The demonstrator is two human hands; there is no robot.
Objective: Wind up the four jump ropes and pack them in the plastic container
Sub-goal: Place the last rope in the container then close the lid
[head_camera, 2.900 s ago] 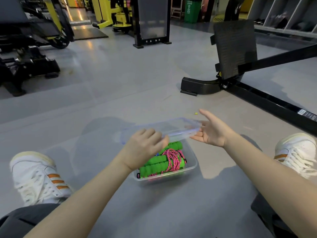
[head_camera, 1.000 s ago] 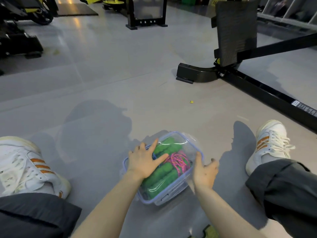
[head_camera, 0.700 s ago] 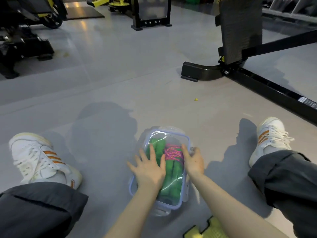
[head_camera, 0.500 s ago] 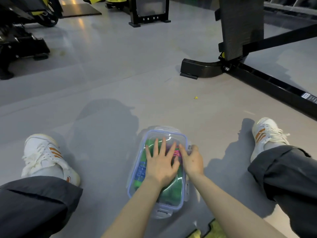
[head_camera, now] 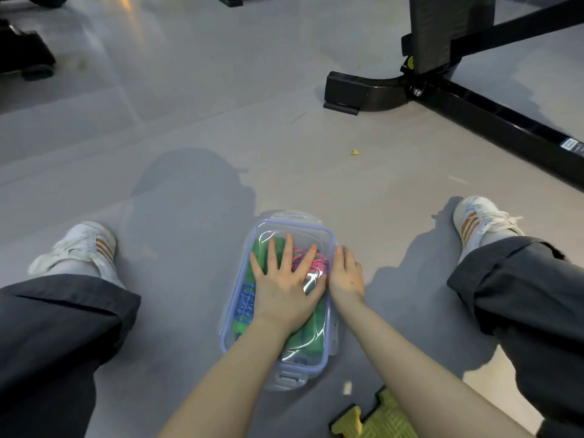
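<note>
Left hand (head_camera: 284, 289) lies flat, spread wide, pressing the clear lid (head_camera: 300, 235) of the plastic container (head_camera: 289, 377). Right hand (head_camera: 346, 275), held straight, presses its right rim. Green-handled, pink-corded jump ropes (head_camera: 308, 338) show inside. Container sits lower centre on grey floor (head_camera: 189, 153), between white shoes (head_camera: 79, 248).

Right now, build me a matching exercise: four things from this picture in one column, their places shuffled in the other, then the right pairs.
Things
1. left hand
2. right hand
3. jump ropes
4. yellow mat piece

Places
A. on the floor, at the bottom of the picture
B. flat on top of the lid
C. inside the container, under the lid
D. at the container's right edge

Pairs: 1-B, 2-D, 3-C, 4-A
</note>
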